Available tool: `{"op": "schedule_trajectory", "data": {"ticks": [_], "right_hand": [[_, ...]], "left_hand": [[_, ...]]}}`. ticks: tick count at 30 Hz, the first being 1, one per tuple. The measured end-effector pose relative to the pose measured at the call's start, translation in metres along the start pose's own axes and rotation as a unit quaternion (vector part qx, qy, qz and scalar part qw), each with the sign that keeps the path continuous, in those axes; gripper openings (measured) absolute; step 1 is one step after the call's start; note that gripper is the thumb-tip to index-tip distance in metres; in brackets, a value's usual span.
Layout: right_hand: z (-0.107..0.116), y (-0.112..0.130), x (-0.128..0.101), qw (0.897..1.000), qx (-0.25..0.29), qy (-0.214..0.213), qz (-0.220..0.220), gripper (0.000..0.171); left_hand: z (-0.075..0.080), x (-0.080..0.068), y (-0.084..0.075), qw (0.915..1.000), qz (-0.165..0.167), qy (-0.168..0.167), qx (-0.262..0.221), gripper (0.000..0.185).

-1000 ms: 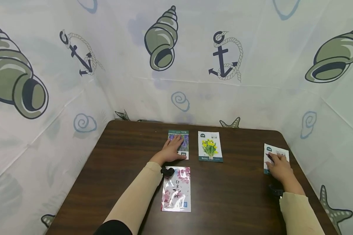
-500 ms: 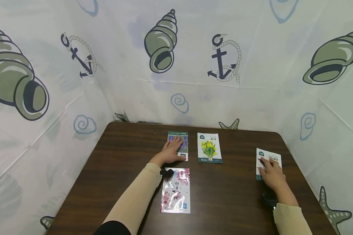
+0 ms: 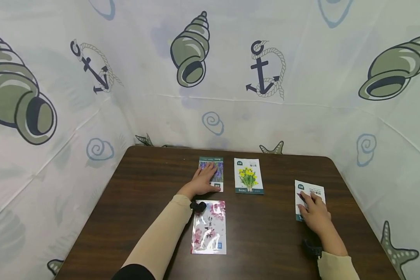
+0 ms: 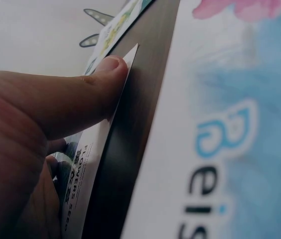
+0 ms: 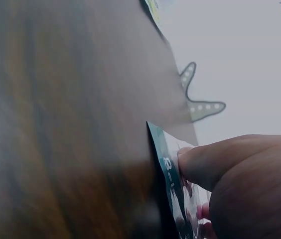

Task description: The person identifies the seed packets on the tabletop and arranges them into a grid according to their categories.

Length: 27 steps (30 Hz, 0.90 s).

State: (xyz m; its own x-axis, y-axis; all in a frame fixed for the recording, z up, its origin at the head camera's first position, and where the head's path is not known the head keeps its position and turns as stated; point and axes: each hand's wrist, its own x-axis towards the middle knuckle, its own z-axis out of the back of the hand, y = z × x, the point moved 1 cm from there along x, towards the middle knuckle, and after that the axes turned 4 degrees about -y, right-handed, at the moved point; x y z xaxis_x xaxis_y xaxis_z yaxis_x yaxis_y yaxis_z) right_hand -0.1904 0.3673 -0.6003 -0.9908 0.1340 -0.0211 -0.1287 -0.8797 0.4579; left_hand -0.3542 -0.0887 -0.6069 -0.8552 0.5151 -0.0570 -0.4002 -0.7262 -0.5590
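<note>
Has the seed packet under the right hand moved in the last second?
Yes. The right hand has slid its packet left, away from the table edge and toward the yellow-flower packet.

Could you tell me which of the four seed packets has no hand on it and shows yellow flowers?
The white yellow-flowered packet, between the purple one and the right-hand one.

Dark brown wood-grain tabletop (image 3: 266,233). Packet at 12 o'clock (image 3: 215,171): teal header band, purple flower field, white lower strip. Packet just to its right (image 3: 248,175): white ground, yellow blooms on green stems, teal footer. Packet at 3 o'clock (image 3: 308,192): white with a teal corner mark and teal lower edge. Packet at 6 o'clock (image 3: 210,227): glossy white with pink blossoms, dark lettering, a small blue square. Backdrop cloth (image 3: 301,97): pale white-blue, printed with olive shells, navy anchors, blue spirals, olive starfish. Sleeves (image 3: 161,237): beige.
</note>
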Motion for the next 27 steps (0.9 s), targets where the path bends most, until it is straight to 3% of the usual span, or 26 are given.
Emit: {"op": "schedule_trajectory", "data": {"ticks": [15,27], "right_hand": [[-0.009,0.010,-0.015,1.000,0.009,0.002,0.010,0.065],[-0.019,0.033,-0.036,0.999,-0.006,-0.005,0.031,0.066]], "left_hand": [[-0.004,0.000,0.002,1.0000,0.008,-0.002,-0.004,0.108],[-0.007,0.007,0.009,0.9998,0.018,0.005,0.005,0.111]]}}
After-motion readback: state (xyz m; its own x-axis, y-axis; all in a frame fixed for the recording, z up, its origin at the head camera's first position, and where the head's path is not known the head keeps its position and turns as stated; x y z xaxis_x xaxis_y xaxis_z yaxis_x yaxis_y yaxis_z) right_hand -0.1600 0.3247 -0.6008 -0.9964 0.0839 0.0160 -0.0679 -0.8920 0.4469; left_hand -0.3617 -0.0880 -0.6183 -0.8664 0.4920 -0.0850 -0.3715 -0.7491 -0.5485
